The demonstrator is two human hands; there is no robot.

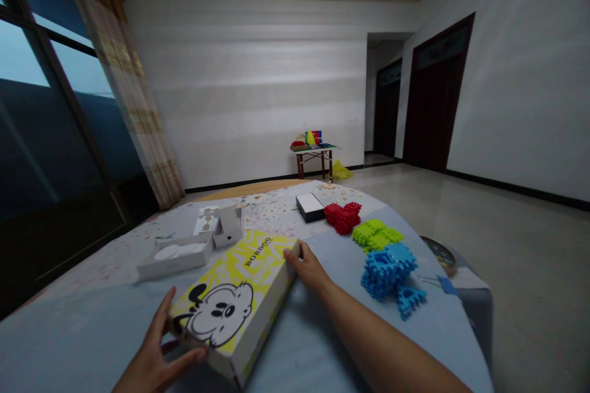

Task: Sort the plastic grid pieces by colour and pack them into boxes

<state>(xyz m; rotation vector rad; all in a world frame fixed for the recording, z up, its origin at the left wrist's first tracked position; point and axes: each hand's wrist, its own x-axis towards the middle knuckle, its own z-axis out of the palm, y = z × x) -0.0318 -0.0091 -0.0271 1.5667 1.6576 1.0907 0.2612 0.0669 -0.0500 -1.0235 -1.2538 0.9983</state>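
Observation:
A long flat cardboard box (251, 282), yellow and white with a cartoon dog face and the word BOBDOG, lies at a slant in front of me. My right hand (306, 265) grips its far right corner, thumb on top and the fingers partly hidden behind the edge. At the near left corner, my left hand (159, 344) holds the box, thumb along the near end and fingers spread along the left side. Right of the box are piles of toothed plastic pieces: red pieces (343, 217), yellow-green pieces (377, 234) and blue pieces (388, 271).
Left of the box are an open white tray (177, 258) with white items inside and a smaller white box (229, 225). A black-edged white box (310, 206) sits farther back. A stool (477, 301) stands by the table's right edge; a small table (316, 149) is near the wall.

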